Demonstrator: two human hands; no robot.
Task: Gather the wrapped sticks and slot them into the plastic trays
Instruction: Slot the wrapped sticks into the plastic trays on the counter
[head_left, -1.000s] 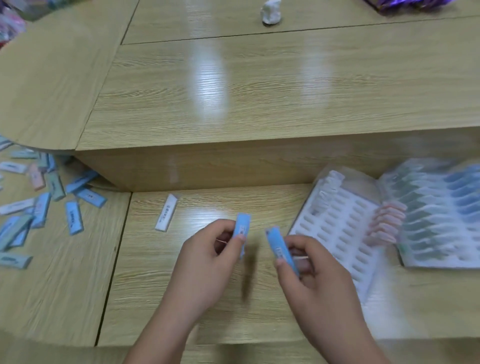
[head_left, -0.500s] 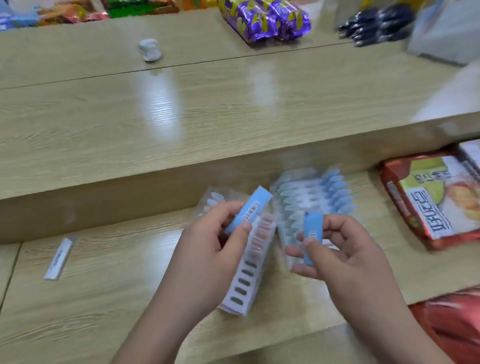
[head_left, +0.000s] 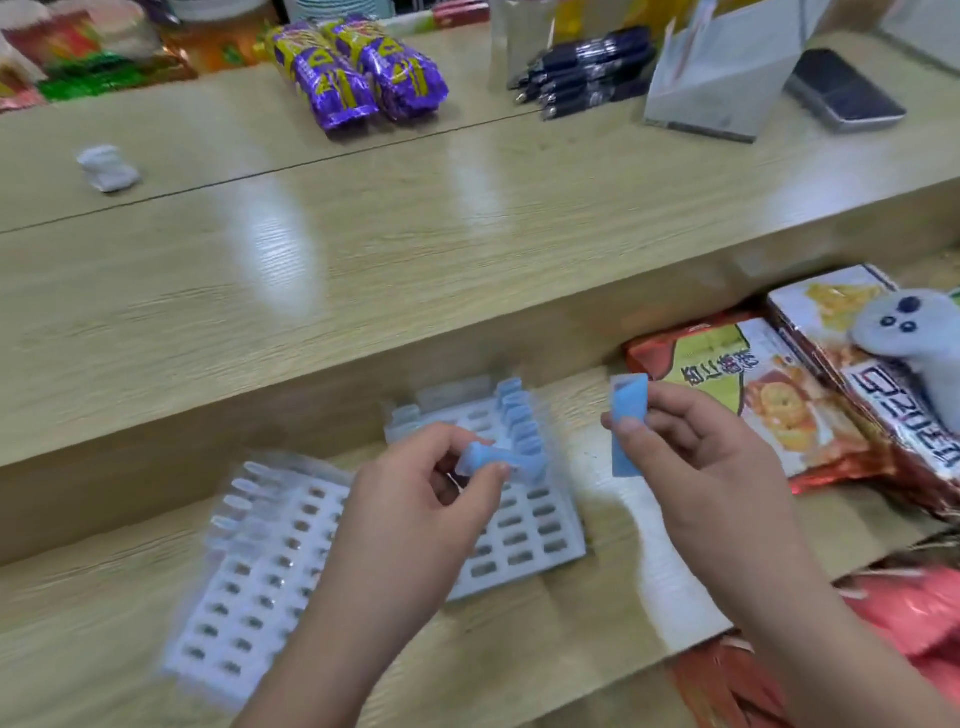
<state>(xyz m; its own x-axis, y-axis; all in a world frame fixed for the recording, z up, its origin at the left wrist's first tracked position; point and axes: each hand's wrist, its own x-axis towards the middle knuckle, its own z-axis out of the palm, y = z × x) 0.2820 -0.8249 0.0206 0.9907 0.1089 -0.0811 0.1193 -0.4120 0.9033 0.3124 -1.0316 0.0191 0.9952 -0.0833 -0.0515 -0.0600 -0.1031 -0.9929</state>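
My left hand (head_left: 415, 499) pinches a blue wrapped stick (head_left: 483, 461) between thumb and fingers, just above the right white plastic tray (head_left: 524, 556). That tray has a row of blue sticks (head_left: 522, 426) standing along its far right side. My right hand (head_left: 691, 457) holds a second blue wrapped stick (head_left: 626, 423) upright, to the right of that tray. A second white slotted tray (head_left: 244, 592) lies to the left on the lower desk, with several pale sticks (head_left: 244, 499) at its far end.
Snack bags (head_left: 769, 395) and a grey controller (head_left: 914, 332) lie at the right. A raised wooden counter (head_left: 415, 244) runs behind the trays, carrying purple packets (head_left: 358, 73), dark pens (head_left: 587, 73), a phone (head_left: 841, 88) and a small white object (head_left: 109, 169). Red packaging (head_left: 914, 613) sits lower right.
The view has swung right and up, so the trays now sit lower and to the left. My left hand has lowered its stick toward the right tray; my right hand has lifted its stick higher.
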